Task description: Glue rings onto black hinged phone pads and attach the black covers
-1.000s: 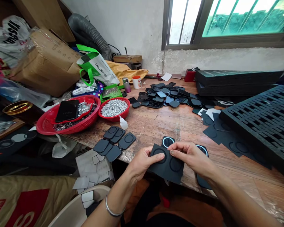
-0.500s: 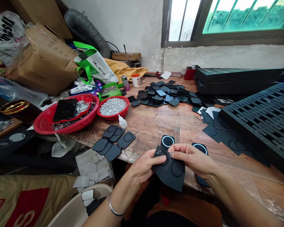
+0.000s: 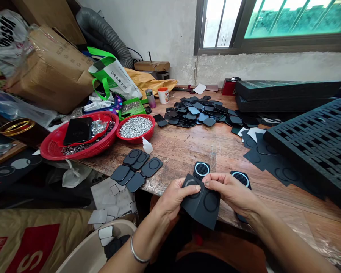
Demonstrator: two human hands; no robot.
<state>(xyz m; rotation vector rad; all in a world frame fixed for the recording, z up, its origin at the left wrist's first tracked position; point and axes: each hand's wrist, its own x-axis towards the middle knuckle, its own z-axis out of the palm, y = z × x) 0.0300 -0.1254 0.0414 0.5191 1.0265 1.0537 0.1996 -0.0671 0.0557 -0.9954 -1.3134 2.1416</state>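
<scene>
the left hand (image 3: 173, 198) and the right hand (image 3: 233, 191) hold a dark sheet (image 3: 202, 211) between them at the near edge of the wooden table (image 3: 184, 151). the left thumb presses on the sheet's face, while the fingers under it are mostly hidden. the right thumb and forefinger pinch the sheet near its upper edge, close to the left thumb tip. the sheet bends a little and shows ring marks, its lower part sticking out past the table edge. just beyond it lies a black pad with a white ring (image 3: 201, 170); a second ringed pad (image 3: 240, 179) lies partly behind the right hand. to the left, dark folding pads (image 3: 135, 182) lie near a small white bottle (image 3: 147, 145) and a red basket of screws (image 3: 136, 127).
</scene>
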